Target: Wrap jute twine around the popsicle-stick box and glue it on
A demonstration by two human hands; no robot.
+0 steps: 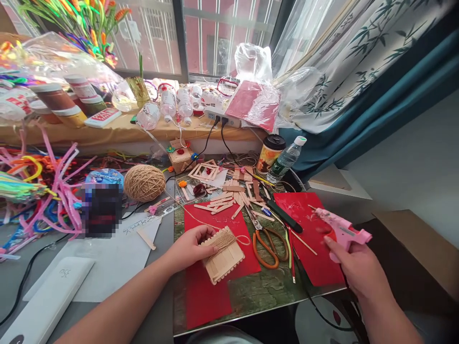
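My left hand (pixel 197 249) is closed on a small panel of craft sticks (pixel 225 262), thumb on top. Twine (pixel 224 240) wraps the panel's upper part, and a loose loop sticks out at its right. A strand runs up from it toward the ball of twine (pixel 145 183). My right hand (pixel 353 260) grips a pink hot glue gun (pixel 339 227) over the right red sheet (pixel 311 239), its nozzle pointing up and left. Its cord hangs below the table edge. Between the hands lie orange-handled scissors (pixel 267 246).
Loose craft sticks (pixel 229 193) are heaped at the back, near a small stick box (pixel 181 157). A paper cup (pixel 270 153) and a water bottle (pixel 287 160) stand at back right. Pipe cleaners (pixel 53 191) crowd the left. A black cable crosses the sticks to a power strip (pixel 222 117).
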